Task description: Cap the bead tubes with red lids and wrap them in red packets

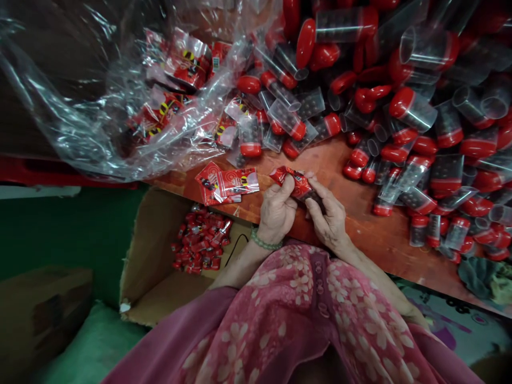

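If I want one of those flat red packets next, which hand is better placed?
Probably your left hand: it is nearer the flat red packets, with the right hand farther across. Both hands are on the held wrapper, though.

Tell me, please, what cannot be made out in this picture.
All in the head view:
- Underside of held packet: hidden by left hand and right hand.
- Fine print on loose packets: too small.
- Covered packets: partly hidden by shiny plastic.
- Rightmost tubes: cut off by edge.
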Available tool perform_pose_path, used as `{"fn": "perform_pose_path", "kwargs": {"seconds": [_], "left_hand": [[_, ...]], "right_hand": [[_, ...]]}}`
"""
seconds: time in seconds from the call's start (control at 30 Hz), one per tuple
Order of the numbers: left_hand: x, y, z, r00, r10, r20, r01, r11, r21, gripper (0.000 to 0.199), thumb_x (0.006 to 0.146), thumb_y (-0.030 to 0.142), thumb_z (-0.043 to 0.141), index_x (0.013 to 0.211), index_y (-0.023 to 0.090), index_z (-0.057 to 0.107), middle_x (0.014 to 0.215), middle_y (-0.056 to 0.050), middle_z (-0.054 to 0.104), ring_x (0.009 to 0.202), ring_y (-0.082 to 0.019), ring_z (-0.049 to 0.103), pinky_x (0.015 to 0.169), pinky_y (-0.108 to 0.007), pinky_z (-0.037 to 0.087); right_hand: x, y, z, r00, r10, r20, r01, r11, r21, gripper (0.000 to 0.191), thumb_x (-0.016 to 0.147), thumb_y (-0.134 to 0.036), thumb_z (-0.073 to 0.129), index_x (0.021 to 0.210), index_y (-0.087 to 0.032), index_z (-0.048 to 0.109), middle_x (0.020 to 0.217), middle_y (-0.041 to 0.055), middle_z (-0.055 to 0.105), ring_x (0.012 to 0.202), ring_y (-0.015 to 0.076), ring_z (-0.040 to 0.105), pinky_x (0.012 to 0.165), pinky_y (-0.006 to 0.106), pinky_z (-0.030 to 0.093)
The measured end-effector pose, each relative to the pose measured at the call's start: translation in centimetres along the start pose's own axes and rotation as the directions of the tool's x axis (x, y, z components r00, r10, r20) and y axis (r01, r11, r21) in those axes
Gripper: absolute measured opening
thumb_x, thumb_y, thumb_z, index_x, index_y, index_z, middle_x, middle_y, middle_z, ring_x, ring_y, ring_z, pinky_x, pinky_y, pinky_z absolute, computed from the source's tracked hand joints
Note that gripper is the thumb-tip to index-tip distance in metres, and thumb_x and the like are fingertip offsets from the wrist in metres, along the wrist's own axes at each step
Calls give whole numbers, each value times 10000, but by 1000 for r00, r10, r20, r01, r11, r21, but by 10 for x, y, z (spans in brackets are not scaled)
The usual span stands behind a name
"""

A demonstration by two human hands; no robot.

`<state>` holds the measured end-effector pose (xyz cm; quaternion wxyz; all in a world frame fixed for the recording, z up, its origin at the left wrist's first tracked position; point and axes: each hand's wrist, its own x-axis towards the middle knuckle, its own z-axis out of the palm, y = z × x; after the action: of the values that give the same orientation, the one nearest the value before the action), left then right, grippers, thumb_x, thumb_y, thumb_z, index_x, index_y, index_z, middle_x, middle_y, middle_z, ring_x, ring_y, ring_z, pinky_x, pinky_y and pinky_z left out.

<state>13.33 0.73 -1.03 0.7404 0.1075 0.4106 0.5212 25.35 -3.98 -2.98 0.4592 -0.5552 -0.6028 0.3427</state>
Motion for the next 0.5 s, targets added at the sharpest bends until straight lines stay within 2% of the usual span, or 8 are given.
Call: {"fn": "perform_pose_path", "kwargs": {"seconds": [0.13, 0.23, 0.4, 0.5], "left_hand": [[1, -1, 2, 998, -20, -56, 19, 1000, -10, 288, 837, 467, 810, 860, 183, 768, 876, -55, 801, 1122, -242, 749, 961, -362, 613], [1, -1, 3, 997, -30, -66, 30, 1000, 4, 292, 849, 462, 801, 866, 173, 760, 892, -56, 798, 1121, -233, 747, 952, -343, 610], [-1, 3, -1, 998, -55, 32, 54, 998, 27, 435, 747, 587, 852, 843, 179, 736, 896, -60, 794, 1044, -239, 757, 806, -303, 626], [-1, 8, -4, 983, -144, 112, 134, 987, 93, 481, 686, 593, 892, 807, 163, 711, 861, -78, 782, 922, -236, 761, 677, -284, 605]], "right_hand": [[2, -1, -2, 997, 61, 43, -61, 998, -2, 438, 1052, -403, 510, 1464, -288, 602, 1123, 71, 769, 782, 187, 711, 785, 406, 658], [1, 0, -2, 995, 90, 51, -90, 996, 13, 451, 1052, -426, 503, 1472, -291, 595, 1085, 62, 766, 710, 171, 676, 752, 395, 651], [1, 2, -4, 994, 105, 39, -108, 992, 64, 435, 1053, -387, 510, 1477, -320, 585, 1191, 57, 755, 582, 121, 609, 676, 354, 638], [1, 2, -5, 993, 110, 41, -112, 992, 57, 438, 1047, -409, 518, 1462, -297, 603, 1172, 64, 765, 648, 144, 657, 729, 372, 652]]}}
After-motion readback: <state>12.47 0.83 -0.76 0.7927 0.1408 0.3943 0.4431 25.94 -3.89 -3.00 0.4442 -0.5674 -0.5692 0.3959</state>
